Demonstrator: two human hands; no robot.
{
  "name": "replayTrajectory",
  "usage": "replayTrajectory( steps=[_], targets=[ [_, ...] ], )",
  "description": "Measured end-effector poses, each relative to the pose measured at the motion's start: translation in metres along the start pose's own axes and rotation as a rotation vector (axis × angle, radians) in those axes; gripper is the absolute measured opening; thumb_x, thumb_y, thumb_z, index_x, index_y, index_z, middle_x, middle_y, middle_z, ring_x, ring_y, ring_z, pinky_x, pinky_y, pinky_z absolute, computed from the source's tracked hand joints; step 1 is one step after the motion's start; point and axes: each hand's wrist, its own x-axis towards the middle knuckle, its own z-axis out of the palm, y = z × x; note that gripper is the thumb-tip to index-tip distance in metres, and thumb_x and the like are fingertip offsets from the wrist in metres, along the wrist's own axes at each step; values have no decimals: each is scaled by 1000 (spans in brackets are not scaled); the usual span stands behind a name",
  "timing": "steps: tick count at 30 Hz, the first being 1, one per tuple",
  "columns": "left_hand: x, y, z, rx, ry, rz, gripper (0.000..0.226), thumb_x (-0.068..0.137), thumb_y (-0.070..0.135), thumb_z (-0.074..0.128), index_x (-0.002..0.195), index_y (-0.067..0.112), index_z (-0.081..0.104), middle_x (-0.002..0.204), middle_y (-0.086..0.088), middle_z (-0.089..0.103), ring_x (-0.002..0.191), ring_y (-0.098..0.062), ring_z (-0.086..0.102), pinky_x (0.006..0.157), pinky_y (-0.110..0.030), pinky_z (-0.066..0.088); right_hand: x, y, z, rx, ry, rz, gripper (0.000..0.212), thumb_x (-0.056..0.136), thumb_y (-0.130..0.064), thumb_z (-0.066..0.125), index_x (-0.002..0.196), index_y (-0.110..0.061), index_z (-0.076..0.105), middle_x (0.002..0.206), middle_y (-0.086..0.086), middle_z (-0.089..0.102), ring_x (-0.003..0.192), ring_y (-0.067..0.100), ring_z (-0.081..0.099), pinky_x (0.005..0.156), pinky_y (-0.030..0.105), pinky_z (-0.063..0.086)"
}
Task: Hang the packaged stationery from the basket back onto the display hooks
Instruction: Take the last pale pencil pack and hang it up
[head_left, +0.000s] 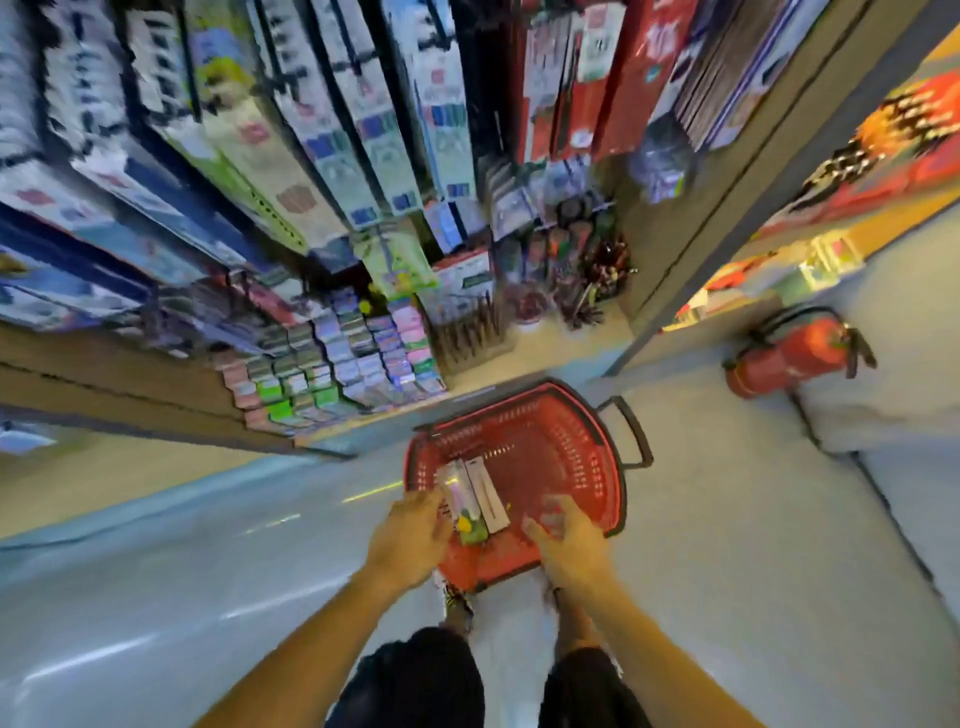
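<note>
A red plastic basket (566, 447) with a black handle stands on the floor just in front of my feet. My left hand (410, 535) grips a bundle of long packaged stationery (475, 499), white and pink packs with a green end, over the basket's near left side. My right hand (569, 540) reaches over the basket's near edge with fingers curled; a pale pack seems to lie under them, but blur hides whether it is held. The display of hanging packs (332, 135) rises ahead and to the left.
A red fire extinguisher (789, 353) lies against the wall at the right. Low shelves below the display hold stacked small boxes (337, 364) and pen holders (566, 291). Pale open floor spreads to the left and right of the basket.
</note>
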Motion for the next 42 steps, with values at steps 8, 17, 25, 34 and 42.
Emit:
replayTrajectory(
  steps=[8,17,25,34,42],
  targets=[
    [183,-42,158,-10,-78,24,46,106,33,48,152,27,46,152,-9,54,135,-29,54,108,-36,45,209,118,120,-117,-106,122,42,100,-31,59,137,-11,56,123,12,70,114,33,66,89,37,52],
    [371,-122,317,298,-82,123,51,99,18,52,149,25,45,148,-8,51,140,-31,44,116,-47,39,450,247,265,-237,-225,350,60,99,-47,56,137,-1,55,140,19,59,130,37,57,98,39,49],
    [412,-157,371,541,-11,215,45,93,23,56,137,23,60,142,-12,57,141,-36,42,123,-49,26,524,321,328,-293,-277,325,79,92,-65,35,149,-11,40,155,17,36,144,39,32,108,47,32],
    [414,-166,380,584,-47,210,50,101,28,45,150,21,47,157,-14,42,151,-35,27,127,-51,16,512,309,313,-66,-223,309,55,92,-42,71,116,-6,38,117,16,49,124,39,51,101,50,44],
    [350,-131,329,232,84,102,60,107,33,40,161,14,23,164,-12,35,153,-28,32,127,-43,27,421,226,237,135,-169,129,33,102,-29,60,117,-5,43,105,5,62,103,28,65,87,46,55]
  ],
)
